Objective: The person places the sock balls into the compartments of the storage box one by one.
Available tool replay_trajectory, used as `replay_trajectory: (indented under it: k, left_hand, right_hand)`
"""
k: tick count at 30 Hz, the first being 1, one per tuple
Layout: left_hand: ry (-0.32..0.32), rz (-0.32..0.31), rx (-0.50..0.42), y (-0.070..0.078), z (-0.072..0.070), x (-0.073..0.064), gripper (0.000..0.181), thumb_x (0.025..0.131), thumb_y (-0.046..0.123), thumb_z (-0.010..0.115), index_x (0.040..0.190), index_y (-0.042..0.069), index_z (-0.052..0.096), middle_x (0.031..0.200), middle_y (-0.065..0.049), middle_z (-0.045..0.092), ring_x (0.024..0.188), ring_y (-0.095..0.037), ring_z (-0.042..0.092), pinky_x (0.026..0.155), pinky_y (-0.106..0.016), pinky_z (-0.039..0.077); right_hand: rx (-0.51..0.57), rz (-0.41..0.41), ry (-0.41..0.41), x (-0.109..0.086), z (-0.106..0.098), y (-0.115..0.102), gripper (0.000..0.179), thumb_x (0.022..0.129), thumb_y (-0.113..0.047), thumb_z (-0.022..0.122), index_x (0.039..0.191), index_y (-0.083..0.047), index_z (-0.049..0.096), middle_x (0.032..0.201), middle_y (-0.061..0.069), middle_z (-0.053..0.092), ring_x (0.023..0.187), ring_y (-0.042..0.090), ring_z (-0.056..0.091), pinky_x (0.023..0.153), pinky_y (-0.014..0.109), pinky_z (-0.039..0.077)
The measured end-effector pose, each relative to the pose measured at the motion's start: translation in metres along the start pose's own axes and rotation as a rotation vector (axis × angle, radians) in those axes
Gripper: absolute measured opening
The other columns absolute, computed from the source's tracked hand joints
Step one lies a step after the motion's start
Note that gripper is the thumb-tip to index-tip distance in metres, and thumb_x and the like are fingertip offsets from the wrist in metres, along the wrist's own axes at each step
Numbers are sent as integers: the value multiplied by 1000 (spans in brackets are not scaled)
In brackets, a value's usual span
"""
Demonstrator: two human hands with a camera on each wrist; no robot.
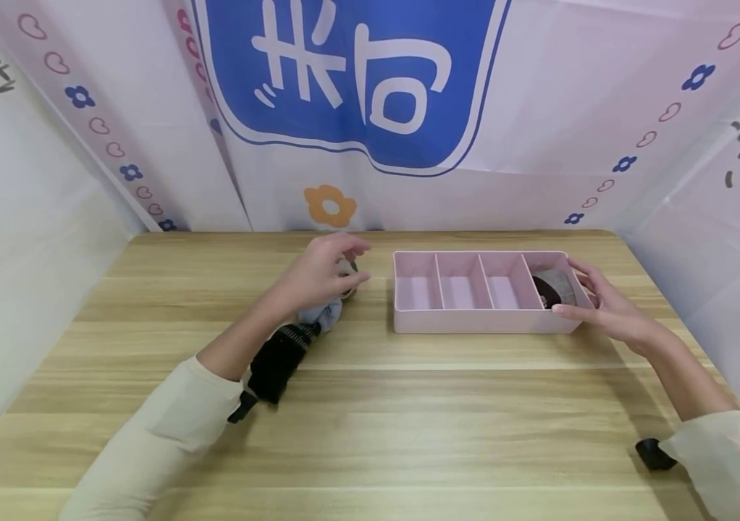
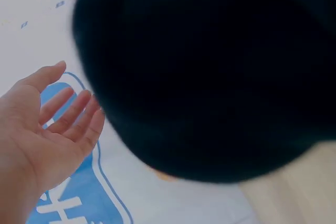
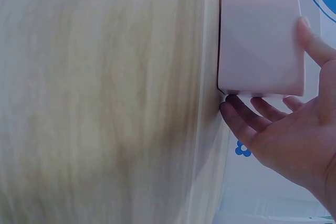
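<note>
My left hand (image 1: 324, 271) is above a row of rolled socks left of the box, with thumb and fingers apart. In the left wrist view the same hand (image 2: 52, 129) shows loosely bent fingers and holds nothing. Partly hidden by hand and arm are a black sock (image 1: 282, 362), a blue-grey sock (image 1: 324, 315) and a greyish one (image 1: 347, 271). My right hand (image 1: 611, 307) holds the right end of a pink divided box (image 1: 487, 322), thumb at the front corner and fingers around the end wall. A grey and black rolled sock (image 1: 555, 287) lies in its rightmost compartment.
The box stands on a wooden table (image 1: 409, 427) near its back edge. A printed cloth (image 1: 539, 108) hangs behind, with white side walls. Something black and blurred (image 2: 210, 66) blocks most of the left wrist view.
</note>
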State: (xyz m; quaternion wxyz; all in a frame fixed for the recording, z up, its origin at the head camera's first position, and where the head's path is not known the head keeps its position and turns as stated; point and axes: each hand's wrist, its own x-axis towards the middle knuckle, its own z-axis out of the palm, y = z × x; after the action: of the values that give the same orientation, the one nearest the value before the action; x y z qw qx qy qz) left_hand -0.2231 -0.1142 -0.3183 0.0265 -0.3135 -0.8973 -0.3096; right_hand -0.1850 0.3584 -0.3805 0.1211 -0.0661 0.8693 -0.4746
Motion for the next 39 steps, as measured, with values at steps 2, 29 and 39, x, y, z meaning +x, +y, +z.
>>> replay_trajectory:
  k: [2,29,39]
  left_hand:
    - [6,-31,7,-4,-2,-5,41,94,15,78,128,-4,67,120,-19,69,109,-33,66,96,-45,56]
    - [-146,-297,33,-65,3,-48,66,87,28,85,133,-11,59,113,-23,67,99,-34,65,84,-48,57]
    - [-129,-213,23,-70,6,-46,46,84,13,84,120,-9,65,107,-21,69,94,-33,65,78,-45,56]
  right_hand:
    - [2,-2,-2,0,0,0,104,98,-18,71,166,-12,-7,168,33,-1,152,57,3,116,77,11]
    - [-21,-11,2,-1,-2,-1,103,98,-19,70,167,-12,-7,167,35,3,151,59,6,115,78,14]
    - [-18,-17,0,-1,-1,-1,103,98,-19,70,167,-13,-6,168,32,3,151,59,6,115,78,14]
